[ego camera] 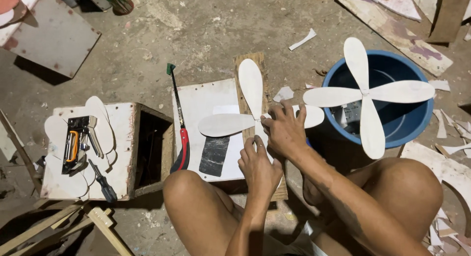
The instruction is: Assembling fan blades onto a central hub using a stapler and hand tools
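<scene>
One petal-shaped cutout assembly (245,116) lay on the white board (201,104), over a narrow plywood strip (248,57); three pale blades showed plainly, one up, one left, one right, the fourth hidden under the hands; the left hand (259,165) pressed flat on the lower part, fingers extended, clasping nothing; the right hand (284,131) lay spread over the hub, fingers splayed, pressing rather than gripping; whether either pinched an edge could not be told.

A second, finished four-blade cutout (367,93) rested across the rim of one blue bucket (417,126); its contents were dim, hard to make out.

One handsaw (180,123), red grip, lay along the board's left edge; one dark sheet (214,155) lay beside it.

On the white box (125,138) to the left: one staple gun (78,140), one screwdriver (102,180), several stacked pale cutouts (100,121), count unclear; the box's open side was black inside.

Both bare knees were cut off at the frame's bottom; scraps littered the floor at right.
</scene>
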